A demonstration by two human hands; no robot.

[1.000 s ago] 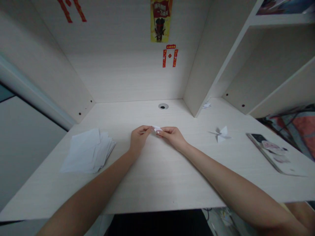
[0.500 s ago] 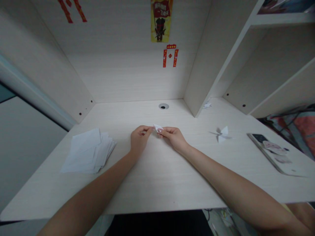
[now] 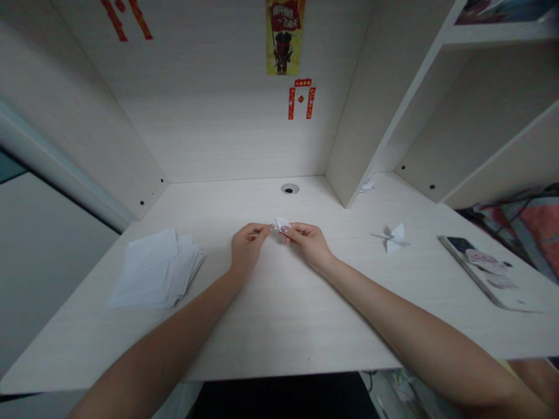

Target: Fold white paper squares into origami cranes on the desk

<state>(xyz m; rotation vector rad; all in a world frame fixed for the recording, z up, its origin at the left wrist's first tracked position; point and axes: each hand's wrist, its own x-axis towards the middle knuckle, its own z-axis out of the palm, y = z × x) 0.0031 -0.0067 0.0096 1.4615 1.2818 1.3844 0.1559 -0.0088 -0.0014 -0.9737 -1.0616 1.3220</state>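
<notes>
A small piece of folded white paper [image 3: 282, 223] is held just above the desk, between both hands. My right hand [image 3: 309, 240] pinches it with the thumb on top, hiding much of its lower part. At its left edge, my left hand [image 3: 248, 245] has thumb and forefinger pinched together on the paper's tip. To the right lies a folded paper crane [image 3: 395, 238] with its wings spread. A loose stack of white paper sheets [image 3: 151, 267] rests to the left of my left forearm.
A phone [image 3: 491, 270] lies at the desk's right side, near a reddish cloth [image 3: 533, 227]. A vertical divider panel [image 3: 349, 169] stands behind my right hand. A round cable hole [image 3: 290, 188] sits at the back of the desk [image 3: 262, 326]. Crumpled white paper [image 3: 367, 186] lies beside the divider.
The folded paper has tilted slightly, so more of its white face stands up above my right thumb. Both hands stay in nearly the same place.
</notes>
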